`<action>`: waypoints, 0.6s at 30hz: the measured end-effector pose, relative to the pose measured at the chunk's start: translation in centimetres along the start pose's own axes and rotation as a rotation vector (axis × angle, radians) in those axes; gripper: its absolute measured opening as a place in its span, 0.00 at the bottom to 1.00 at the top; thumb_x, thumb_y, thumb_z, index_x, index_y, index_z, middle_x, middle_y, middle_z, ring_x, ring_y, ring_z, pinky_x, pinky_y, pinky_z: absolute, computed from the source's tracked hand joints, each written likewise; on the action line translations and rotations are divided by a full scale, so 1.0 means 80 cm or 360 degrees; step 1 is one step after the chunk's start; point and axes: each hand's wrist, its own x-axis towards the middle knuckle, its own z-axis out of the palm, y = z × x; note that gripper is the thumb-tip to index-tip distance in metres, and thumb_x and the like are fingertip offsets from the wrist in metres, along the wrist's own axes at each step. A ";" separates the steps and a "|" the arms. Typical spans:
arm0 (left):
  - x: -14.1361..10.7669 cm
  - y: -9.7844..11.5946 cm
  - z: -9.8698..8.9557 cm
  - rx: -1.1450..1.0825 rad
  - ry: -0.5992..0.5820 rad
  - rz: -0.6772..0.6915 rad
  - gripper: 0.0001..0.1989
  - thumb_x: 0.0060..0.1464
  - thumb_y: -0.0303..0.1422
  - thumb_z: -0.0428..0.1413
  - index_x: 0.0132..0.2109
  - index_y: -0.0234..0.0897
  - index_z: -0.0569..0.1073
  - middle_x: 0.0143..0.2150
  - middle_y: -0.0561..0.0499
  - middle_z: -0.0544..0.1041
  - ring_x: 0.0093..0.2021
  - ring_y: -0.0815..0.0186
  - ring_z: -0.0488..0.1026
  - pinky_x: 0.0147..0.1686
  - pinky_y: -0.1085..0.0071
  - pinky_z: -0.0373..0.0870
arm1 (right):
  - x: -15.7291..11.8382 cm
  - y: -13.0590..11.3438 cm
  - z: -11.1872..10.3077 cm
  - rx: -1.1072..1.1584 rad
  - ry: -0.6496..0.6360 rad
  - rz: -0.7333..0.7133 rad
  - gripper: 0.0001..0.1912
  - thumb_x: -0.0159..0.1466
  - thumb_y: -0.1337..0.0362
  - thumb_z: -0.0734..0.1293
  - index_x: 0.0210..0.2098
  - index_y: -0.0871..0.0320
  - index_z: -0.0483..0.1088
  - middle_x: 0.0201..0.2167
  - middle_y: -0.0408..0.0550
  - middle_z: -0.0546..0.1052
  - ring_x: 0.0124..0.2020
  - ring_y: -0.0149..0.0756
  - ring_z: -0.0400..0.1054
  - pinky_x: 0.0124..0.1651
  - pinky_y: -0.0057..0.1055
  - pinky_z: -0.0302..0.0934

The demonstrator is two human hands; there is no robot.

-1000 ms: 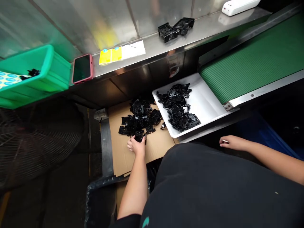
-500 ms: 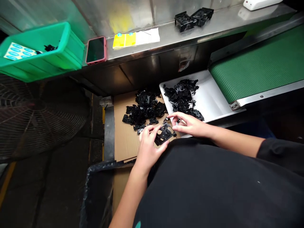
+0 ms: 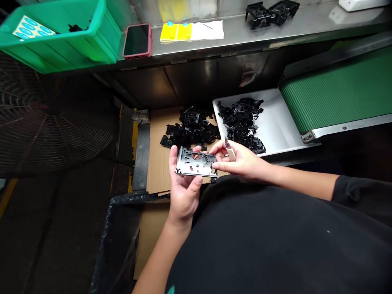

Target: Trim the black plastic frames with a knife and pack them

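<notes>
My left hand point(image 3: 185, 192) lies palm up, its fingers and thumb around a flat black plastic part point(image 3: 196, 166) with several holes. Light glints off the face of the part. My right hand point(image 3: 241, 160) grips a small craft knife point(image 3: 229, 149) with a pale handle; its dark pointed blade sticks up between the fingers. The right fingertips touch the right end of the held part. Just beyond both hands, a heap of black plastic parts point(image 3: 191, 126) lies on brown cardboard point(image 3: 159, 163).
A white tray point(image 3: 272, 134) holds more black parts, beside a green conveyor belt point(image 3: 339, 90). On the steel ledge point(image 3: 232, 43) are a green bin point(image 3: 76, 49), a phone point(image 3: 137, 41), yellow labels point(image 3: 176, 32) and two black assemblies point(image 3: 271, 14). A fan point(image 3: 49, 118) stands left; a black-lined bin point(image 3: 119, 237) is below.
The black part has been turned, and its face now catches the light. My left hand has rolled palm up beneath it. The knife in my right hand now shows clearly. The view has shifted.
</notes>
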 end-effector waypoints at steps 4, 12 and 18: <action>-0.009 0.009 0.005 -0.0277 0.0020 0.0027 0.37 0.67 0.30 0.60 0.76 0.63 0.58 0.72 0.50 0.73 0.68 0.60 0.75 0.65 0.60 0.76 | -0.007 -0.023 -0.004 -0.0500 -0.0130 -0.0302 0.17 0.72 0.50 0.71 0.53 0.55 0.74 0.41 0.46 0.76 0.40 0.36 0.71 0.41 0.34 0.69; -0.022 0.028 0.021 -0.0396 0.0176 0.0053 0.34 0.65 0.29 0.62 0.72 0.62 0.65 0.70 0.51 0.74 0.69 0.59 0.73 0.71 0.55 0.69 | -0.015 -0.060 0.014 -0.1328 -0.0108 -0.0961 0.11 0.77 0.63 0.65 0.50 0.61 0.78 0.43 0.53 0.79 0.40 0.38 0.75 0.42 0.36 0.73; -0.028 0.038 0.029 -0.0381 0.0187 0.0159 0.37 0.62 0.26 0.64 0.71 0.65 0.65 0.70 0.53 0.73 0.72 0.57 0.70 0.71 0.52 0.70 | -0.018 -0.058 0.029 -0.1495 -0.0080 -0.1167 0.08 0.77 0.61 0.67 0.42 0.58 0.75 0.40 0.50 0.78 0.39 0.36 0.75 0.43 0.32 0.74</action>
